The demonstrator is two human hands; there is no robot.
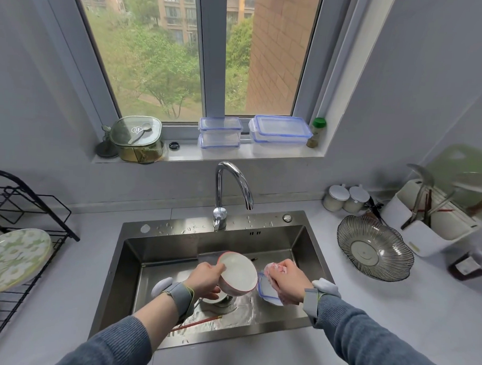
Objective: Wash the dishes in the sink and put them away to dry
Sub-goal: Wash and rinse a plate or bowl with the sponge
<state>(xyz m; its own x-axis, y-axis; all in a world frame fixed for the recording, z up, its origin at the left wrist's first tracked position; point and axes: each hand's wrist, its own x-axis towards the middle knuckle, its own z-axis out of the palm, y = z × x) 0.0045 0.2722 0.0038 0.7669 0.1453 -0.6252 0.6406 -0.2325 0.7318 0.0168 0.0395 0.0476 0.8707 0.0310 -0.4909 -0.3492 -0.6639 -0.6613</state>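
Observation:
Over the steel sink (127, 263), my left hand (205, 279) grips a white bowl with a pink rim (238, 273) by its edge, tilted so its inside faces me. My right hand (287, 283) holds a pink sponge (275, 268) just right of the bowl, not touching it. Beneath that hand lies a clear container with a blue rim (264, 291). Another dish (212, 298) sits near the drain under the bowl. Red chopsticks (199, 321) lie on the sink floor near the front.
The faucet (234, 182) arches over the back of the sink. A black drying rack (19, 245) on the left counter holds a green flowered plate (13, 259). On the right stand a glass basket (374, 248) and a utensil holder (430, 219). Lidded containers (280, 131) line the windowsill.

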